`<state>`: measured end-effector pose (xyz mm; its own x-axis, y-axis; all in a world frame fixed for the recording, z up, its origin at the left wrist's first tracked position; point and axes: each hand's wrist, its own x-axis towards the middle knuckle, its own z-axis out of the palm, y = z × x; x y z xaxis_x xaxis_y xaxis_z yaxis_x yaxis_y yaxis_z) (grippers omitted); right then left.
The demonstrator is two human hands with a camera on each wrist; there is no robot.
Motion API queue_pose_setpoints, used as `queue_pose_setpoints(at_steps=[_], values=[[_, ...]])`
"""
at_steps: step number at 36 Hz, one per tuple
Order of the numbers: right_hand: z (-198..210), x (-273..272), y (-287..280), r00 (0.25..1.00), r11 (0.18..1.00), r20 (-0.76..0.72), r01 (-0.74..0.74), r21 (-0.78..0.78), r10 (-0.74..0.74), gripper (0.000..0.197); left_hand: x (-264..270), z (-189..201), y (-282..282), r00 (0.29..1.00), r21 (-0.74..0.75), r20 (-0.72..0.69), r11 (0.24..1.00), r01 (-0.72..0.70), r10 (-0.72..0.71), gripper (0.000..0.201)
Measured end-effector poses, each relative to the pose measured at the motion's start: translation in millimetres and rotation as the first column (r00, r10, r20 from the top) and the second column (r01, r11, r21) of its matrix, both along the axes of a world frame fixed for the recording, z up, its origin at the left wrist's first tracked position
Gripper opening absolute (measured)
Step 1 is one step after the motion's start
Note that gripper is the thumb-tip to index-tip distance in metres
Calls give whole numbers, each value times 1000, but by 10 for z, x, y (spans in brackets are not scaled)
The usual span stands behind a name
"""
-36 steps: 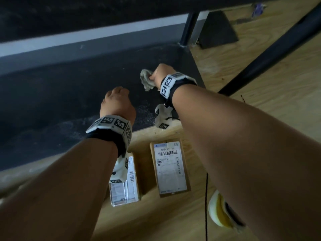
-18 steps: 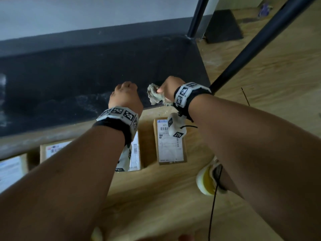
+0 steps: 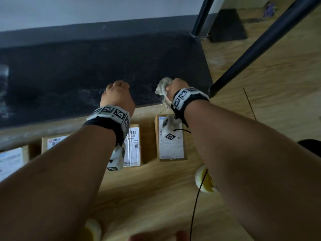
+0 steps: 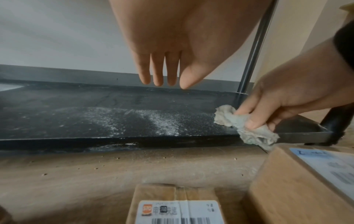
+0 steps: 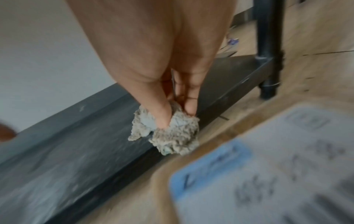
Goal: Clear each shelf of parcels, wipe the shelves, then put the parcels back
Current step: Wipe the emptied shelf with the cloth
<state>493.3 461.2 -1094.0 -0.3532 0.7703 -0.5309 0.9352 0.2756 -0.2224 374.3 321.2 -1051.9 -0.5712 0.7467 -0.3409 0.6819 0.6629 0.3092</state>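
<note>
The black bottom shelf (image 3: 104, 70) holds no parcels and shows white dust streaks (image 4: 159, 121). My right hand (image 3: 174, 87) pinches a crumpled grey rag (image 3: 162, 86) between thumb and fingers at the shelf's front right edge; the same rag (image 5: 172, 136) hangs against the front lip. My left hand (image 3: 118, 94) hovers over the shelf's front middle, its fingers (image 4: 159, 72) straight, pointing down and holding nothing. Several cardboard parcels lie label-up on the floor before the shelf: one (image 3: 171, 146) under my right wrist, one (image 3: 133, 145) under my left wrist, others (image 3: 53, 142) further left.
Black uprights stand at the shelf's right front (image 3: 260, 47) and right back (image 3: 199, 16). A grey-white wall backs the shelf. On the wooden floor (image 3: 260, 84) are a yellow shoe (image 3: 205, 181) and a black cable (image 3: 195, 206) near my right arm.
My right hand has drawn the rag back from deeper on the shelf to its front right edge. The left hand stayed beside it. More parcels came into view at left.
</note>
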Motion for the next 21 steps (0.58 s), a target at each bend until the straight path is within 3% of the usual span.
queue_pose_setpoints(at_steps=[5,9,14,18,21], values=[[32,-359,-260,992,983,-57,-116,-142,109,42,-102,7,-112,999,2,-14,999,-39,39,49],[-44,-455,-335,991,993,-116,-83,-86,73,26,-199,-23,-227,998,-3,-43,998,-55,55,43],[-22,-339,-114,978,998,-208,15,-60,-27,22,-285,-41,-335,996,-27,-45,996,-84,83,44],[-88,-230,117,988,987,-103,127,100,-117,33,-315,-78,-384,994,-36,-45,994,-98,97,49],[-140,-209,176,994,988,-56,97,121,-90,38,-329,-105,-396,995,-38,-36,995,-96,94,52]])
